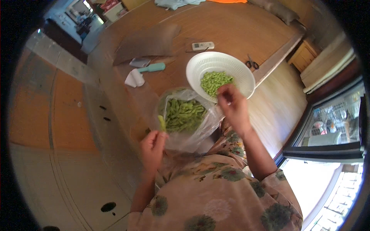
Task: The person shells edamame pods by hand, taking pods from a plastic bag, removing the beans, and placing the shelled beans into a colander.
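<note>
Flower-patterned clothing (216, 188) lay nearest, just behind the left grip (153, 148) and the right grip (233, 107). Ahead of both spread a wide brown surface (235, 25). On it, well ahead of the left grip, rested a grey-brown pillow (150, 42). White and slotted, a large bowl (242, 73) stood just ahead of the right grip, whose fingers overlapped its near side from this angle. Between the two grips sat a clear plastic bag (206, 129), its mouth open over a mass of green pods (185, 113). Shelled green beans (214, 81) were heaped in the bowl, near the right grip's fingertips. That grip was curled — whether it held anything could not be told. Farther ahead of the left grip lay a teal-handled tool (154, 67), with a crumpled white wad (134, 78) just beside it. Past the bowl from the right grip was a pale remote control (203, 46); dark-handled scissors (252, 63) lay ahead and to the right. Smallest was a single pod (162, 122) — pinched between the left grip's thumb and fingers, pointing up beside the bag's left edge.
</note>
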`<action>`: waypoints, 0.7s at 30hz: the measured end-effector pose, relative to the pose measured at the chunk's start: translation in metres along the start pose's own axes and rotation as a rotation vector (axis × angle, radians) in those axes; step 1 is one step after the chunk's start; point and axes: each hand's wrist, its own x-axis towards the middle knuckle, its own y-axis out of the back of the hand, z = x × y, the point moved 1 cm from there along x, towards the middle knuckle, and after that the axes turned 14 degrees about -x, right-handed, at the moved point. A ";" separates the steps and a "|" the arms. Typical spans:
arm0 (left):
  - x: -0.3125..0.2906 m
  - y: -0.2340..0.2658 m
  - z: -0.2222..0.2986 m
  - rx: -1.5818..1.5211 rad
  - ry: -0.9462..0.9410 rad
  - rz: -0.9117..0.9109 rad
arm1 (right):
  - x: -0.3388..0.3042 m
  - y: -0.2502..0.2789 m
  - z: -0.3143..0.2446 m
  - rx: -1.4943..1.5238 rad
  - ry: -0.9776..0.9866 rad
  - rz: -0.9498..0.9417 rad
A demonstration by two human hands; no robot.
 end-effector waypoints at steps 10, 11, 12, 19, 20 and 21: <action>0.032 0.139 -0.110 0.434 0.219 0.182 | 0.013 0.006 0.028 -0.202 0.016 0.082; 0.037 0.147 -0.125 0.431 0.221 0.178 | 0.008 0.002 0.023 -0.175 0.049 0.060; 0.043 0.153 -0.140 0.425 0.210 0.209 | 0.003 0.000 0.018 -0.150 0.080 0.043; 0.055 0.155 -0.172 0.398 0.114 0.243 | -0.038 -0.031 0.015 -0.102 0.096 -0.318; 0.052 0.138 -0.156 0.394 0.116 0.238 | -0.042 -0.036 0.019 -0.108 0.093 -0.317; 0.048 0.118 -0.136 0.317 -0.040 0.246 | -0.047 -0.040 0.019 -0.122 0.113 -0.341</action>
